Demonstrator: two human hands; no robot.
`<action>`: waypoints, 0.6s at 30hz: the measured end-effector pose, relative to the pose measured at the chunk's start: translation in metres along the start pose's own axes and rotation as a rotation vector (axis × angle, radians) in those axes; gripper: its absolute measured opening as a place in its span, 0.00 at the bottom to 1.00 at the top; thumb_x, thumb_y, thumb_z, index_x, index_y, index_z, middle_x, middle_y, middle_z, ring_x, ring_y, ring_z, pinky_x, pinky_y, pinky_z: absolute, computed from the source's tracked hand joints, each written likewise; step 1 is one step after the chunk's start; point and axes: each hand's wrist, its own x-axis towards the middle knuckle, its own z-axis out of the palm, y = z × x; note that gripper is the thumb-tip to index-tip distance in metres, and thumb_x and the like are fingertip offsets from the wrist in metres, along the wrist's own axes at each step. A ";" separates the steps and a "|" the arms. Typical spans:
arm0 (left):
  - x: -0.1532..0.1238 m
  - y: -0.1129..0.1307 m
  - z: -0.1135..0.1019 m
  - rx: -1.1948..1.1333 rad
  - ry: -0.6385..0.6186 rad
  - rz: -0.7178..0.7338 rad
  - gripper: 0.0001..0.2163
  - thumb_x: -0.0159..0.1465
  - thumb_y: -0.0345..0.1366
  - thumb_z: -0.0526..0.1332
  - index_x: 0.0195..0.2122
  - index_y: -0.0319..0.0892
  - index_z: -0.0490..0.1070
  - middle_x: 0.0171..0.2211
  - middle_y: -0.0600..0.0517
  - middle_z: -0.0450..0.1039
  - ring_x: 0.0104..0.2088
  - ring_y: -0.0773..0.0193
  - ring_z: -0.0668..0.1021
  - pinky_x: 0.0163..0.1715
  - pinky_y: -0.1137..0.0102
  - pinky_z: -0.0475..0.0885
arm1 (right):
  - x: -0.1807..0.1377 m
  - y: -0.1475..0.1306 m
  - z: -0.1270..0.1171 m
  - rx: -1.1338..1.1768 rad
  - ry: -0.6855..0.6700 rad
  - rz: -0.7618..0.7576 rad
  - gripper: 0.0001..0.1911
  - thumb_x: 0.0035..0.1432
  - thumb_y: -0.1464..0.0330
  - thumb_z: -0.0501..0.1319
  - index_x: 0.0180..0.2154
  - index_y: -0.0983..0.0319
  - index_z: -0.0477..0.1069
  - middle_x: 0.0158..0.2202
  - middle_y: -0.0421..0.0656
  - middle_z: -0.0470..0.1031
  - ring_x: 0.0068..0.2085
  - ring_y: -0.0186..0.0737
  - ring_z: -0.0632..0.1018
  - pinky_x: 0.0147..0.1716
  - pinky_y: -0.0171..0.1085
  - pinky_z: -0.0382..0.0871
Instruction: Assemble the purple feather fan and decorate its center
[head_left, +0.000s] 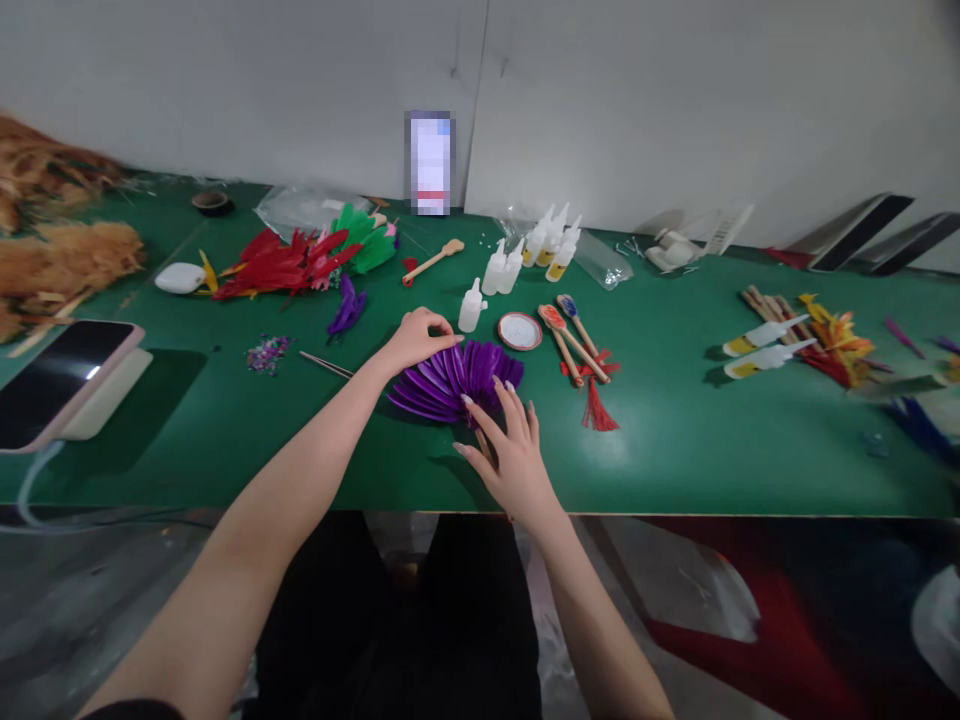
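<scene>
A purple feather fan [465, 382] lies spread on the green table, its short wooden handle [486, 446] toward me. My left hand [417, 338] is at the fan's far edge, thumb and forefinger pinched together by the feather tips. What that pinch holds, if anything, is too small to make out. With fingers spread, my right hand [517, 450] rests over the fan's near right part and partly hides the handle. Just beyond the fan stand a small white glue bottle [471, 308] and a shallow dish [519, 330] of white stuff. Tweezers [324, 364] lie left of the fan.
Wooden sticks with red tassels [574, 345] lie to the right. More glue bottles [551, 240] stand behind. Red feathers [289, 262], green feathers [364, 240] and loose sequins [268, 354] are on the left, near a phone [64, 375]. Another phone [430, 165] leans against the wall.
</scene>
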 end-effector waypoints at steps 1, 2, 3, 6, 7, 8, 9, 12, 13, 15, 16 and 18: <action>0.000 0.000 0.000 0.000 0.002 -0.002 0.09 0.57 0.41 0.64 0.27 0.40 0.74 0.35 0.47 0.70 0.45 0.54 0.71 0.51 0.59 0.63 | 0.000 0.000 0.000 0.000 -0.002 0.000 0.27 0.64 0.55 0.50 0.63 0.53 0.55 0.68 0.48 0.44 0.69 0.51 0.45 0.63 0.59 0.45; 0.000 -0.001 0.000 -0.003 0.006 -0.006 0.09 0.57 0.41 0.64 0.27 0.40 0.74 0.36 0.47 0.70 0.45 0.54 0.71 0.50 0.59 0.64 | 0.000 0.000 0.000 0.000 -0.003 0.001 0.27 0.64 0.55 0.50 0.63 0.53 0.55 0.68 0.48 0.44 0.69 0.51 0.45 0.63 0.60 0.45; -0.001 -0.001 0.000 -0.007 0.016 -0.012 0.09 0.57 0.41 0.64 0.28 0.40 0.74 0.36 0.47 0.70 0.45 0.54 0.72 0.50 0.59 0.64 | 0.000 0.000 0.000 0.000 -0.004 0.001 0.27 0.64 0.55 0.50 0.63 0.53 0.55 0.68 0.48 0.44 0.69 0.51 0.45 0.63 0.60 0.45; 0.000 -0.003 -0.002 -0.034 0.054 -0.015 0.10 0.60 0.43 0.60 0.29 0.42 0.75 0.35 0.48 0.72 0.43 0.55 0.72 0.48 0.60 0.65 | 0.000 0.000 0.000 -0.003 0.001 -0.004 0.27 0.64 0.55 0.50 0.63 0.52 0.55 0.68 0.48 0.44 0.69 0.51 0.46 0.62 0.60 0.45; 0.000 -0.005 -0.003 -0.050 0.075 -0.013 0.12 0.61 0.44 0.59 0.29 0.42 0.76 0.35 0.48 0.72 0.43 0.55 0.72 0.48 0.61 0.65 | 0.000 0.000 0.000 -0.005 0.005 -0.005 0.27 0.64 0.55 0.50 0.63 0.53 0.55 0.68 0.48 0.44 0.69 0.51 0.46 0.62 0.60 0.45; 0.001 -0.007 -0.005 -0.066 0.105 -0.015 0.14 0.62 0.45 0.57 0.28 0.43 0.76 0.35 0.48 0.73 0.43 0.55 0.72 0.47 0.61 0.65 | 0.000 0.000 0.000 -0.006 0.009 -0.008 0.27 0.64 0.55 0.50 0.63 0.53 0.55 0.68 0.48 0.44 0.69 0.51 0.46 0.63 0.60 0.45; 0.003 -0.011 -0.007 -0.080 0.144 -0.020 0.15 0.63 0.45 0.55 0.28 0.43 0.76 0.34 0.48 0.73 0.42 0.55 0.72 0.46 0.62 0.65 | 0.000 0.000 0.000 -0.007 0.011 -0.008 0.27 0.64 0.55 0.50 0.63 0.53 0.54 0.68 0.48 0.44 0.69 0.50 0.46 0.63 0.59 0.45; 0.007 -0.026 -0.018 -0.059 0.329 -0.067 0.13 0.63 0.44 0.56 0.29 0.42 0.75 0.31 0.49 0.73 0.40 0.57 0.73 0.45 0.63 0.65 | -0.001 0.001 0.000 -0.002 0.010 -0.008 0.28 0.64 0.55 0.50 0.64 0.54 0.52 0.68 0.48 0.45 0.69 0.50 0.46 0.63 0.59 0.45; 0.007 -0.032 -0.024 -0.017 0.400 -0.095 0.11 0.62 0.42 0.57 0.29 0.42 0.74 0.30 0.50 0.72 0.39 0.57 0.73 0.46 0.63 0.64 | -0.001 0.001 0.000 0.002 0.011 -0.008 0.29 0.64 0.56 0.50 0.64 0.54 0.51 0.68 0.48 0.45 0.69 0.50 0.46 0.63 0.59 0.45; 0.004 -0.045 -0.040 0.103 0.522 -0.177 0.07 0.60 0.39 0.60 0.31 0.42 0.73 0.30 0.51 0.72 0.40 0.57 0.73 0.50 0.61 0.61 | -0.002 0.001 0.000 0.014 0.021 -0.008 0.29 0.64 0.56 0.50 0.65 0.53 0.50 0.68 0.48 0.46 0.68 0.50 0.47 0.63 0.59 0.45; 0.001 -0.051 -0.049 0.159 0.564 -0.230 0.06 0.59 0.38 0.61 0.33 0.42 0.72 0.30 0.51 0.72 0.41 0.57 0.73 0.51 0.60 0.59 | -0.002 0.001 0.000 0.023 0.029 -0.008 0.30 0.64 0.56 0.50 0.65 0.53 0.49 0.68 0.48 0.46 0.68 0.50 0.47 0.63 0.59 0.46; -0.006 -0.064 -0.067 0.224 0.594 -0.346 0.07 0.58 0.37 0.62 0.36 0.41 0.71 0.34 0.50 0.72 0.45 0.56 0.72 0.53 0.59 0.56 | -0.003 0.001 0.000 0.042 0.043 -0.002 0.31 0.65 0.57 0.50 0.65 0.53 0.46 0.68 0.49 0.47 0.68 0.50 0.48 0.63 0.59 0.46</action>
